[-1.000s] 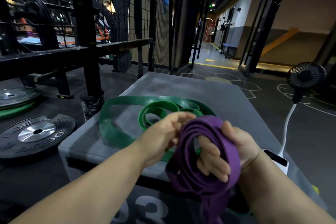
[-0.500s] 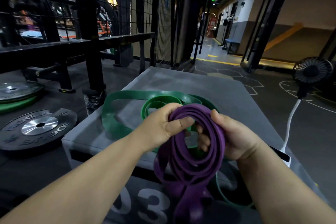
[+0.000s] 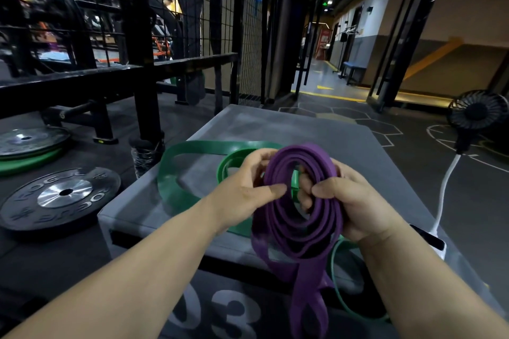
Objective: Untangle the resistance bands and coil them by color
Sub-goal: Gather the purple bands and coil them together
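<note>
The left hand (image 3: pixel 245 192) and right hand (image 3: pixel 352 203) grip the half-coiled purple band (image 3: pixel 298 231) with curled fingers (image 3: pixel 259 158) above the plyo box (image 3: pixel 316 132), where the green band (image 3: pixel 176 165) lies. Next, the hanging purple tail likely needs winding in.

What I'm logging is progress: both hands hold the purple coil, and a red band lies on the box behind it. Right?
The head view shows the band on the box is green, not red. Both the left hand and right hand hold the purple coil.
</note>
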Demonstrator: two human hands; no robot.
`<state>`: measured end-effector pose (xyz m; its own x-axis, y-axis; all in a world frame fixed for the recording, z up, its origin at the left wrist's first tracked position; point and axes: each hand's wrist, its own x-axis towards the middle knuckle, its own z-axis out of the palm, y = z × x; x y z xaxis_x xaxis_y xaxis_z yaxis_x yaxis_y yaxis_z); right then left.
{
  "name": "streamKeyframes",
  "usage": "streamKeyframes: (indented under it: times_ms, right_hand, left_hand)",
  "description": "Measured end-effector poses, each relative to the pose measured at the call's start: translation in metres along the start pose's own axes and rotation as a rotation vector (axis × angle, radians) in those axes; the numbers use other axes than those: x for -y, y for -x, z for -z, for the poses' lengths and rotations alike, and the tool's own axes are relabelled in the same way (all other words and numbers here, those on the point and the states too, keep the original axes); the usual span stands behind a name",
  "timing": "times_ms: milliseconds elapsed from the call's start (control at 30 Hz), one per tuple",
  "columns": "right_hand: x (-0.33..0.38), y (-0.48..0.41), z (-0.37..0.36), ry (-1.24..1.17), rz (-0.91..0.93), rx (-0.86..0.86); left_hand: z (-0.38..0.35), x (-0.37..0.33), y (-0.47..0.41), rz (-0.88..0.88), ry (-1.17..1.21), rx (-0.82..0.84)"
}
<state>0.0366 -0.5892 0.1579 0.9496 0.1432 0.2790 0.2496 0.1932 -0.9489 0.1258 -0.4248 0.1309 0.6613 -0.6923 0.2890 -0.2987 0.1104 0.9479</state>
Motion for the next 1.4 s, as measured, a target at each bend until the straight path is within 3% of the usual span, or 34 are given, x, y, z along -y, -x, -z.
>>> streamKeyframes:
  times_ms: [133,267,333,400,500,700,900,1000,1100,1167,1233,1300,1400]
  right_hand:
    - [0.006,0.001,-0.001,0.021,0.088,-0.130]
    - [0.011,0.000,-0.004,0.062,0.124,-0.107]
    - [0.011,-0.001,-0.002,0.052,0.131,-0.084]
    - [0.011,-0.001,-0.001,0.008,0.134,-0.077]
    - [0.010,0.000,0.001,-0.097,0.100,-0.064]
    - [0.006,-0.001,-0.002,-0.149,0.094,-0.077]
    - [0.004,0.003,-0.001,-0.138,0.064,-0.095]
    - [0.007,0.002,-0.006,-0.058,0.099,-0.136]
    - [0.007,-0.002,-0.006,0.014,0.148,-0.195]
    - [0.005,-0.005,-0.005,0.065,0.170,-0.212]
    - [-0.001,-0.008,-0.007,0.087,0.182,-0.208]
    - [-0.009,-0.009,-0.011,0.137,0.184,-0.234]
    - [-0.020,-0.007,-0.022,0.373,0.173,-0.354]
  left_hand:
    - [0.000,-0.002,0.001,-0.050,-0.098,-0.173]
    - [-0.006,-0.011,0.006,-0.315,-0.470,-0.485]
    - [-0.008,-0.015,0.007,-0.382,-0.587,-0.534]
    - [-0.010,-0.014,0.007,-0.337,-0.485,-0.473]
    - [-0.009,-0.013,0.007,-0.138,-0.145,-0.243]
    - [-0.013,-0.011,0.008,-0.008,-0.041,0.107]
    - [-0.010,-0.012,0.006,0.077,-0.059,-0.044]
    - [-0.008,-0.013,0.003,0.032,-0.137,-0.097]
    - [-0.007,-0.019,0.006,-0.106,-0.366,-0.431]
    - [-0.008,-0.028,0.010,-0.272,-0.428,-0.537]
    - [-0.014,-0.037,0.013,-0.228,-0.371,-0.436]
    - [-0.020,-0.044,0.014,-0.030,-0.276,-0.313]
    - [-0.026,-0.041,0.013,0.138,-0.192,-0.211]
